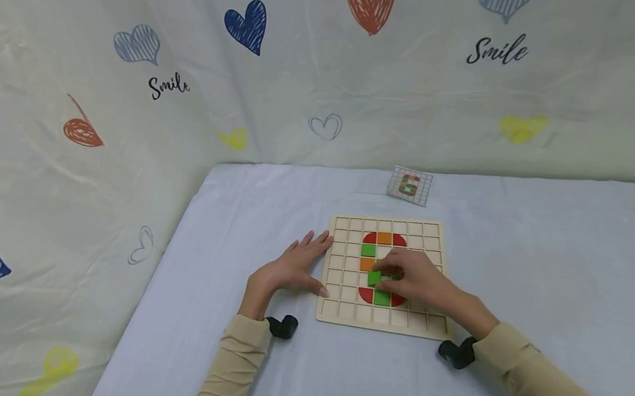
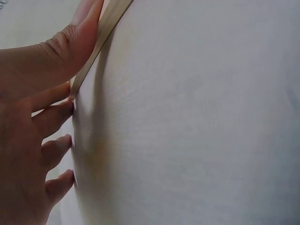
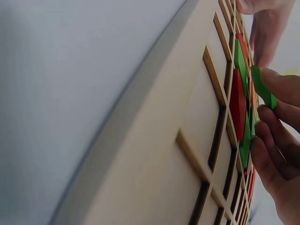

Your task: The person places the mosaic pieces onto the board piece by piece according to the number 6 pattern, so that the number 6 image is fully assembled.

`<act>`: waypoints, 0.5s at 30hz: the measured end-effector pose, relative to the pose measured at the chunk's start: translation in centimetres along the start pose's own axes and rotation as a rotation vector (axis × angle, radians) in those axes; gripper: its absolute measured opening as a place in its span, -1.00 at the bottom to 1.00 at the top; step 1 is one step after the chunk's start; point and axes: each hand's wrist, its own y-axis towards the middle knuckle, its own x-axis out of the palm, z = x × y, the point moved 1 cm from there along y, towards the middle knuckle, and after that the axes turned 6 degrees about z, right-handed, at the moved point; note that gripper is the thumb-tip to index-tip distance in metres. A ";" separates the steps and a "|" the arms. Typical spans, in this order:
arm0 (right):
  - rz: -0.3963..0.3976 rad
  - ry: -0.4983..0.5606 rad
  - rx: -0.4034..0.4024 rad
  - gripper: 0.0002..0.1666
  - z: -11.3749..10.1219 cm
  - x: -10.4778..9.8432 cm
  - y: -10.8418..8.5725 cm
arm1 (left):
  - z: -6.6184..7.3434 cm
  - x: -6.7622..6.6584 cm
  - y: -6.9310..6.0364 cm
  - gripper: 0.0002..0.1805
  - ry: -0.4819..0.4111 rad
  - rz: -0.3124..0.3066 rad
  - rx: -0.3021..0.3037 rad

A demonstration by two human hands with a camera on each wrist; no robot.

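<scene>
A wooden grid board lies on the white cloth, with red, orange and green tiles set in its squares. My right hand is over the board and pinches a green tile between thumb and finger. In the head view that green tile appears tilted, above the bottom row of red and green pieces. Spread along the board's left edge, my left hand touches it with thumb and fingertips. In the left wrist view the left thumb lies against the board's edge. Part of the pattern is hidden behind the right hand.
Behind the board lies a small pattern card showing a similar coloured figure on a grid. A curtain printed with hearts hangs at the back and left of the table. Black wrist cameras sit near both sleeves.
</scene>
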 end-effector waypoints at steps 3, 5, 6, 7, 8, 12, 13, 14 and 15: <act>-0.014 0.002 0.000 -0.71 -0.2 0.3 0.4 | 0.0 0.1 0.0 0.22 0.001 0.000 0.001; -0.023 -0.002 0.004 -0.71 -0.3 0.5 0.5 | 0.1 0.2 0.0 0.22 0.000 -0.003 0.002; -0.025 -0.002 0.006 -0.72 -0.3 0.6 0.6 | 0.1 0.2 0.0 0.22 0.001 -0.003 0.003; -0.026 -0.004 0.007 -0.72 -0.4 0.7 0.6 | 0.2 0.3 0.0 0.22 0.002 -0.004 0.004; -0.027 -0.004 0.008 -0.72 -0.4 0.7 0.6 | 0.2 0.3 0.1 0.22 0.002 -0.004 0.006; -0.026 -0.012 0.011 -0.72 -0.4 0.9 0.6 | 0.4 0.3 0.1 0.23 -0.005 -0.003 0.011; -0.027 -0.015 0.013 -0.72 -0.5 0.9 0.6 | 0.5 0.2 0.1 0.23 -0.006 -0.003 0.011; -0.029 -0.018 0.014 -0.71 -0.5 0.9 0.6 | 0.5 0.2 0.1 0.24 -0.006 -0.002 0.011; -0.032 -0.019 0.017 -0.71 -0.5 0.9 0.6 | 0.6 0.2 0.1 0.24 -0.006 -0.001 0.010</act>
